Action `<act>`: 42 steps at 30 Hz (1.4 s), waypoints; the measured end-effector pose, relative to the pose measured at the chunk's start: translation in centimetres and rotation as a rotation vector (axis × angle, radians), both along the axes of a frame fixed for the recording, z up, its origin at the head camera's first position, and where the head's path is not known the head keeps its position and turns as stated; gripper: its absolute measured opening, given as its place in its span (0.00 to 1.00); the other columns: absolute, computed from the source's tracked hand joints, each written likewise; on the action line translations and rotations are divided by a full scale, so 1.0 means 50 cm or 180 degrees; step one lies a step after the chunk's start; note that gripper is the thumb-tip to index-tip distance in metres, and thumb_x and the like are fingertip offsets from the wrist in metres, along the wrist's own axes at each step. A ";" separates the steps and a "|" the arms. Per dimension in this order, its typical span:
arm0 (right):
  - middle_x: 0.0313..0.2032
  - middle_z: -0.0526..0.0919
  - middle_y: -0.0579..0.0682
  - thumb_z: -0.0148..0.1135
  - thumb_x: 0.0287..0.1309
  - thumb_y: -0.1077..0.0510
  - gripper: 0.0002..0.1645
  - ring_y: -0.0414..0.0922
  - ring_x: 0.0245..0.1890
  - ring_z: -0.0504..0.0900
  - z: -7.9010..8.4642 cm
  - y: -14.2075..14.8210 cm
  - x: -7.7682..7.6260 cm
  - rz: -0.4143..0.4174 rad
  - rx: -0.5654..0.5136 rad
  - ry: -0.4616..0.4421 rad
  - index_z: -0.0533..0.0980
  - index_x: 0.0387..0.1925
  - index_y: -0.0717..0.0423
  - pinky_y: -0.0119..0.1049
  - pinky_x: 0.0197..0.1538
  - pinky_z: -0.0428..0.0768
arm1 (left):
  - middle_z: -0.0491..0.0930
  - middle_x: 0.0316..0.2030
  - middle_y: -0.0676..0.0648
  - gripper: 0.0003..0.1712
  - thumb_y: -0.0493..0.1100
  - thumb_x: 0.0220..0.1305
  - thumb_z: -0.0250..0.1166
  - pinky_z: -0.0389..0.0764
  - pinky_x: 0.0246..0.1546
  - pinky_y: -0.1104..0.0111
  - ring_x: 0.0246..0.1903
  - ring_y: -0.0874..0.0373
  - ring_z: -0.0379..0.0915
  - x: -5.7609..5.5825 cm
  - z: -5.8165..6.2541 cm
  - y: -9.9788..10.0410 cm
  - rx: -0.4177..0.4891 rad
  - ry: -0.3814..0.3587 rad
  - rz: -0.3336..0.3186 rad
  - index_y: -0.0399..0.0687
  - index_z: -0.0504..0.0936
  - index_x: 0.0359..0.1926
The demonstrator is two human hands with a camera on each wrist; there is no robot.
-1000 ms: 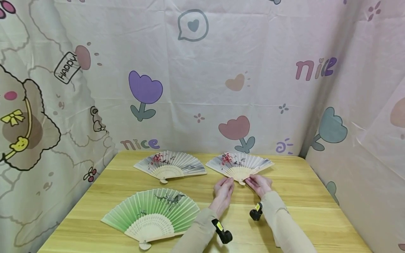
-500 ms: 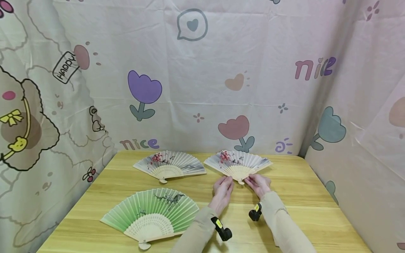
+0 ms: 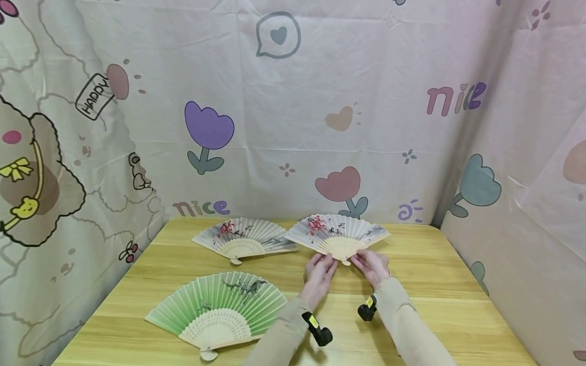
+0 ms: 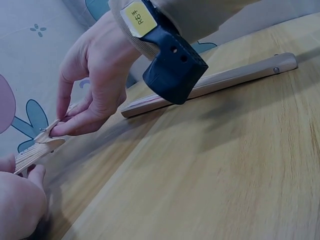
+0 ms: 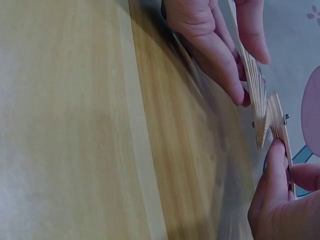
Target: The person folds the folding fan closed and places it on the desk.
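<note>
Both hands hold a spread folding fan [image 3: 336, 234] with pale ribs and red blossoms on a white-grey leaf, at the back of the table. My left hand [image 3: 319, 277] pinches its left side near the pivot, thumb over the ribs and fingers beneath, as the right wrist view shows. My right hand [image 3: 373, 267] pinches the right guard stick by the pivot. In the left wrist view, the fan's pivot end is raised off the wood. A matching spread fan [image 3: 247, 239] lies just to its left. Closer in lies a spread green fan [image 3: 229, 310] with dark branches, partly behind the left sleeve.
A folded fan [image 4: 225, 82] lies on the table [image 3: 439, 284] beyond the right wrist in the left wrist view. Black wrist cameras [image 3: 368, 308] hang from the sleeves. Printed cloth [image 3: 284, 101] encloses the back and sides.
The held fan has moved slightly left and appears raised; its left tip now overlaps the neighbouring fan's right edge in the head view. Both hands moved with it.
</note>
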State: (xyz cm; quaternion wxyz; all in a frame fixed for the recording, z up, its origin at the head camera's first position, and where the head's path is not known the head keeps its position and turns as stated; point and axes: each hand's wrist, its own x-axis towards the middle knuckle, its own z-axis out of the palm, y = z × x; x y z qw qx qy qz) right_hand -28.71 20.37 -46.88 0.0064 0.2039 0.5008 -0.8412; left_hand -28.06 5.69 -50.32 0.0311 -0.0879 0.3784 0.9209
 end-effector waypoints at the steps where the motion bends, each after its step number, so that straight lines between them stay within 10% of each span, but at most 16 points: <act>1: 0.27 0.82 0.51 0.53 0.62 0.75 0.17 0.40 0.31 0.86 0.001 -0.002 0.000 0.0011 -0.0009 0.0021 0.71 0.53 0.75 0.30 0.45 0.92 | 0.75 0.38 0.48 0.18 0.27 0.68 0.58 0.80 0.69 0.56 0.39 0.61 0.76 0.000 -0.001 -0.001 0.0009 0.0004 0.0001 0.26 0.69 0.58; 13: 0.30 0.81 0.54 0.52 0.60 0.76 0.32 0.42 0.32 0.86 0.010 -0.022 0.004 0.0016 -0.0087 0.0113 0.60 0.66 0.80 0.31 0.46 0.92 | 0.82 0.35 0.46 0.13 0.29 0.71 0.57 0.84 0.64 0.54 0.38 0.58 0.83 -0.007 0.001 -0.017 0.0123 0.0068 0.0135 0.27 0.73 0.53; 23: 0.30 0.82 0.54 0.51 0.59 0.77 0.11 0.43 0.33 0.85 0.021 -0.035 0.009 -0.0026 -0.0343 0.0243 0.74 0.42 0.68 0.34 0.47 0.92 | 0.77 0.34 0.47 0.15 0.28 0.71 0.56 0.88 0.58 0.61 0.33 0.61 0.79 -0.002 0.016 -0.028 0.0105 0.0176 0.0271 0.24 0.71 0.55; 42: 0.35 0.82 0.53 0.49 0.64 0.76 0.14 0.44 0.39 0.87 0.037 -0.052 0.043 0.0028 -0.0715 0.0448 0.79 0.34 0.62 0.34 0.57 0.89 | 0.78 0.40 0.46 0.19 0.29 0.72 0.56 0.86 0.60 0.60 0.40 0.59 0.83 0.016 0.040 -0.045 0.0076 0.0349 0.0367 0.21 0.68 0.59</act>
